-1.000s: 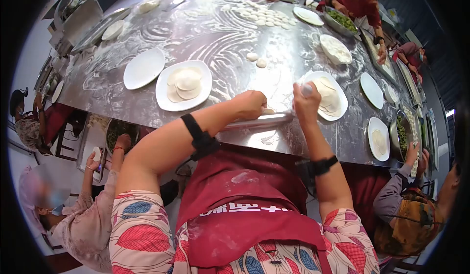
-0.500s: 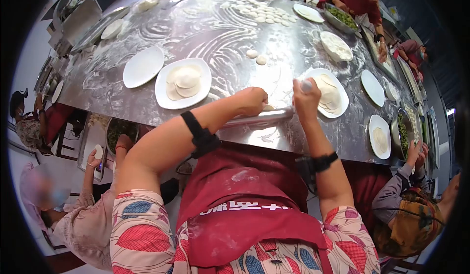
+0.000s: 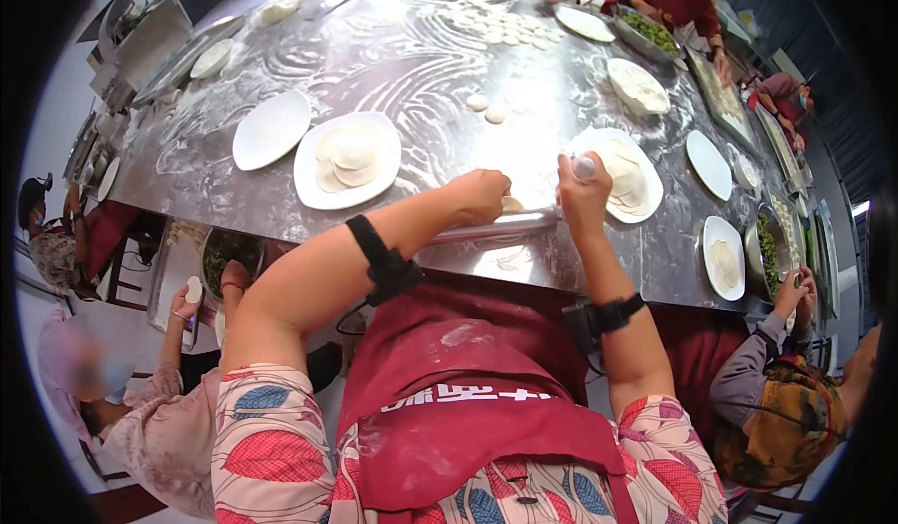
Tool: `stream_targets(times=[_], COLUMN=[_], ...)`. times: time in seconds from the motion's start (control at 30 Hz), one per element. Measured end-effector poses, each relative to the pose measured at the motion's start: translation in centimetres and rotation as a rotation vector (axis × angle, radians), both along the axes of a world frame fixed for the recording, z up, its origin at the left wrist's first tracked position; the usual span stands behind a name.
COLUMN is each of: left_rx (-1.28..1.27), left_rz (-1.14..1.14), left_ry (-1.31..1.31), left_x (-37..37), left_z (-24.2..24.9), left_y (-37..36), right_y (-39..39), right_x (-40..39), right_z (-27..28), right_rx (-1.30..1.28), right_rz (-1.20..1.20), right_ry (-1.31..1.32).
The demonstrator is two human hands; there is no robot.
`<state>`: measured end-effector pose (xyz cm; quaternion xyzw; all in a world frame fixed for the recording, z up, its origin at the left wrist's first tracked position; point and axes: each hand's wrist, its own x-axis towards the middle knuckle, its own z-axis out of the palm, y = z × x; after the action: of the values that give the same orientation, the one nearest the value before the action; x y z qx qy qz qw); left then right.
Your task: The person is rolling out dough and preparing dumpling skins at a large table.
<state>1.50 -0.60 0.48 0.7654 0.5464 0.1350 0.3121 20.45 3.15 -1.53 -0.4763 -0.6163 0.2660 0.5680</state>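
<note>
My left hand is closed at the near side of the steel table, its fingers curled on a small dough wrapper mostly hidden by them. Just to the right, my right hand is wrapped round a rolling pin; only its pale rounded end shows above the fist. A shiny metal bar lies below both hands. Two small dough pieces rest farther up the table. Rolled wrappers are stacked on a white plate at left, and more wrappers lie on a plate by my right hand.
A bare white plate stands at left. Flour and many dough rounds cover the far middle. Co-workers sit on both sides; one person's hand holds a wrapper at lower left. A bowl of green filling is at right.
My hands stay almost in place, with the view shifted very slightly. At lower left, a co-worker's hand with a wrapper has moved a little. A hand at the far edge has also moved.
</note>
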Motion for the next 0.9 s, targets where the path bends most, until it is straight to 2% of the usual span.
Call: stream_targets(times=[0.07,0.13,0.2,0.33,0.47,0.53,0.57,0.6,0.63,0.67,0.7,0.77,0.8,0.9], left_rx=[-0.058,-0.027,0.004,-0.087,-0.080,-0.086,-0.083,-0.117,-0.148,-0.102,-0.059,-0.010,0.050,0.048], left_rz=[0.048,-0.037,-0.097,-0.075,-0.045,0.000,0.035,0.059,0.079,0.078,0.071,0.063,0.053,0.082], left_ry=[0.003,0.059,0.081,-0.043,-0.013,0.026,0.045,0.045,0.039,0.020,-0.001,-0.013,-0.078,-0.277], left_x=[0.5,0.6,0.3,-0.9,-0.9,-0.8,-1.1,-1.1,-0.8,-0.9,-0.8,-0.6,-0.7,-2.7], left_z=[0.3,0.9,0.3,0.0,1.3,-0.3,-0.5,0.2,0.8,0.5,-0.1,-0.5,-1.9,-1.7], left_y=[0.2,-0.2,-0.2,-0.4,-0.7,0.2,0.7,0.4,-0.2,-0.7,-1.2,-1.9,-1.7,-2.1], right_y=[0.4,-1.8,-6.3,-8.6,-1.5,2.0,1.1,1.6,-1.3,-1.2,-3.9,-7.2,-7.9,-8.7], right_x=[0.0,0.8,1.8,2.0,0.5,-0.7,-1.2,-0.7,-0.9,0.5,0.8,1.3,1.8,1.9], right_z=[-0.1,0.2,1.1,1.7,0.3,-0.8,0.5,-0.6,1.8,-0.2,1.1,1.7,1.4,1.5], right_rx=[-0.013,0.005,-0.116,-0.173,-0.012,0.097,0.032,0.049,-0.126,-0.061,-0.136,-0.123,-0.081,-0.079], right_rz=[0.004,-0.017,-0.008,0.015,-0.028,-0.004,0.030,0.016,0.056,0.004,0.015,0.014,0.031,0.058], right_ry=[-0.003,-0.012,0.104,0.192,0.002,-0.041,0.031,0.045,0.134,0.091,0.137,0.172,0.142,0.115])
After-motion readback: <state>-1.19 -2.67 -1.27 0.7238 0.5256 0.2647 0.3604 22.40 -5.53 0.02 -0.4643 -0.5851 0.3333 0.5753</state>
